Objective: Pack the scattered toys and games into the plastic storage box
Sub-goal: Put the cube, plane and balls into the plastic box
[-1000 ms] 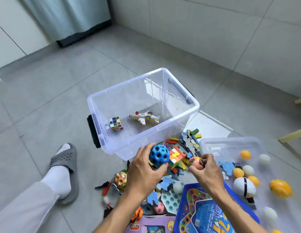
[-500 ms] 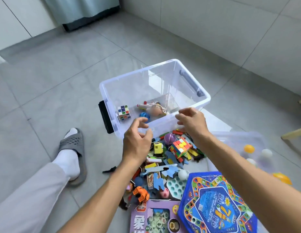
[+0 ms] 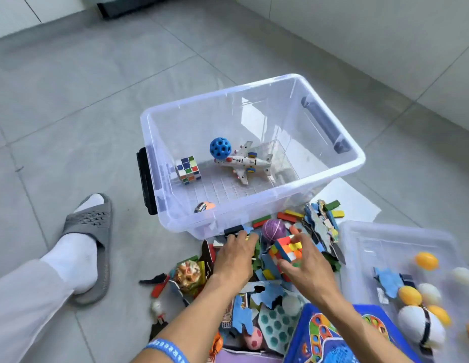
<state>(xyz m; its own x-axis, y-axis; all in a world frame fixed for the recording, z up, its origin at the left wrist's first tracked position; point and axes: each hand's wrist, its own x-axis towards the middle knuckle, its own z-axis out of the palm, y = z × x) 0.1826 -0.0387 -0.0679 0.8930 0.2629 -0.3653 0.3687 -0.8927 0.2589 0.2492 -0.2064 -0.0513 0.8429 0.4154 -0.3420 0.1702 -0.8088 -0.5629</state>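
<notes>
The right hand (image 3: 304, 268) had its fingers curled round a bright multicoloured cube (image 3: 286, 252) at the top of the toy pile (image 3: 257, 292), thumb on its near edge, while the left hand (image 3: 236, 254) reached palm-down into the clutter just beside it, fingertips buried among the pieces so that I could not tell whether they were pinching anything. The likeliest slip from here, I judged, was the cube catching the loose puzzle pieces (image 3: 320, 226) and coloured blocks leaning against it and scattering them as it lifted; the purple ball (image 3: 274, 230) touching it could also roll off across the floor. The cube looked like a stickerless twisty puzzle, its layers slightly twisted, so a loose hold might let it turn in the grip. The clear plastic storage box (image 3: 254, 163) stood on the floor just beyond the pile, open, and held only a white-edged puzzle cube (image 3: 188, 170), a blue holed ball (image 3: 220, 148), a toy aeroplane (image 3: 245, 163) and a small orange ball (image 3: 205, 206) near its front wall, so most of the packing remained
</notes>
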